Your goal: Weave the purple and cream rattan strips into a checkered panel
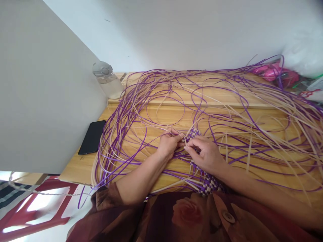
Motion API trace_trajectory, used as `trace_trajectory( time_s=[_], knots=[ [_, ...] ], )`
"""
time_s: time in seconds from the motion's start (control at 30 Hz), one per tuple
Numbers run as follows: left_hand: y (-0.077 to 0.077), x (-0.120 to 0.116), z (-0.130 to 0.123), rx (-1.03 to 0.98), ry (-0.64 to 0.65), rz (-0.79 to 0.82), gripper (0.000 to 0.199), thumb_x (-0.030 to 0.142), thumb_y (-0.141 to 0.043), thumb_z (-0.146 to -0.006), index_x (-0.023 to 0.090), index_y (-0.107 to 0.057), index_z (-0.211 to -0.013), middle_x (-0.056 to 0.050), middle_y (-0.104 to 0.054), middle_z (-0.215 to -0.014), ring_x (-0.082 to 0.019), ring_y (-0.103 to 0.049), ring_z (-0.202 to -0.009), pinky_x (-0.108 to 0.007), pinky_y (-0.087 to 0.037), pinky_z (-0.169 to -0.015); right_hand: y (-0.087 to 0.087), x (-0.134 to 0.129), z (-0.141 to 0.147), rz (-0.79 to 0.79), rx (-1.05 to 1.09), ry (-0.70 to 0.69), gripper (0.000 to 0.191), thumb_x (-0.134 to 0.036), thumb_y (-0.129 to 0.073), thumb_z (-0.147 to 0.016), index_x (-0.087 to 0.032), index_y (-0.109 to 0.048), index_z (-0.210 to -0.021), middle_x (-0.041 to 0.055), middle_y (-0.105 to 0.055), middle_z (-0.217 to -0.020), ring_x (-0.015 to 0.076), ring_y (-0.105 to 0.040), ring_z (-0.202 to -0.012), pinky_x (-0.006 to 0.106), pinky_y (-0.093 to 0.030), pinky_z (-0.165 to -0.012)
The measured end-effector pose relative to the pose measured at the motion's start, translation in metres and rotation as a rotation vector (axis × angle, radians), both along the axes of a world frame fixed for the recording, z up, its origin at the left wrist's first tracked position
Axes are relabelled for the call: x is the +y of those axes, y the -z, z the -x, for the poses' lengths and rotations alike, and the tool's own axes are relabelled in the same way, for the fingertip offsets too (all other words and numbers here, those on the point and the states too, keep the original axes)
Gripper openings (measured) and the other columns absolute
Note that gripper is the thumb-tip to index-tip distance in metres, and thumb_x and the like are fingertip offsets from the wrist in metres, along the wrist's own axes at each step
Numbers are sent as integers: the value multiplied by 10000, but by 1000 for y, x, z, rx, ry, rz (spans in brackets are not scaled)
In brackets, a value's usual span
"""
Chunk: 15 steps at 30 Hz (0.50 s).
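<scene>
A narrow woven band [208, 185] in purple and cream checks runs from the front of my body up the wooden table [148, 132]. Near its upper end, my left hand [169, 144] pinches the weaving strips at the left edge. Close beside it, my right hand [205, 153] holds a cream strip [186, 142] between thumb and forefinger and covers part of the band. Long loose purple and cream strips [136, 87] fan out from the weave to both sides in wide loops.
A black phone [92, 137] lies at the table's left edge. Behind it stands a clear bottle with a grey lid [108, 80], near the wall. Pink plastic [277, 74] and clear bags [306, 50] sit at the back right. A red stool [42, 205] is at the lower left.
</scene>
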State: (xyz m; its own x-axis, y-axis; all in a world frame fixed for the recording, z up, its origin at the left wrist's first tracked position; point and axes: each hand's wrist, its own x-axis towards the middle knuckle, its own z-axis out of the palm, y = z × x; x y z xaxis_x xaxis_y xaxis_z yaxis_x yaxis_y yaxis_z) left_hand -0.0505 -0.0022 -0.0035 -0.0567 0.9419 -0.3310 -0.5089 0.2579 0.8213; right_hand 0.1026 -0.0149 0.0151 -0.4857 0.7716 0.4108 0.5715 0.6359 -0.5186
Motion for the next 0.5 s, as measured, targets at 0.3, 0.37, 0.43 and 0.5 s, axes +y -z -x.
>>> trace_trajectory(
  time_s=[0.3,0.37,0.43,0.5],
  knots=[
    [-7,1,7,4,223,-6,360,333,-855,-565,107,-620,-719,-5,-619,-616,-83,-573,-563,-203,-505,-585,8,-5,-6,241,166,42,111,-277,-576,-889,-192,-619,-831,-2,-569,-758,105,-473,-614,252,-371,-617],
    [-9,0,7,23,294,3,380,388,-850,-558,92,-653,-693,-18,-624,-628,-80,-556,-567,-201,-490,-582,7,-5,-4,236,214,46,116,-291,-571,-897,-197,-628,-860,4,-600,-811,101,-484,-626,247,-373,-623],
    [-7,-2,6,86,289,0,382,432,-823,-582,94,-655,-645,-13,-604,-595,-68,-505,-522,-192,-434,-520,5,-6,-2,227,191,42,137,-291,-553,-906,-195,-622,-837,4,-605,-797,105,-497,-644,248,-371,-641],
    [-2,-3,3,182,242,-28,369,444,-786,-621,104,-643,-606,-8,-587,-562,-64,-459,-486,-193,-361,-469,3,-7,0,225,83,63,198,-289,-530,-908,-187,-583,-746,-6,-567,-694,111,-481,-623,257,-346,-627]
  ],
)
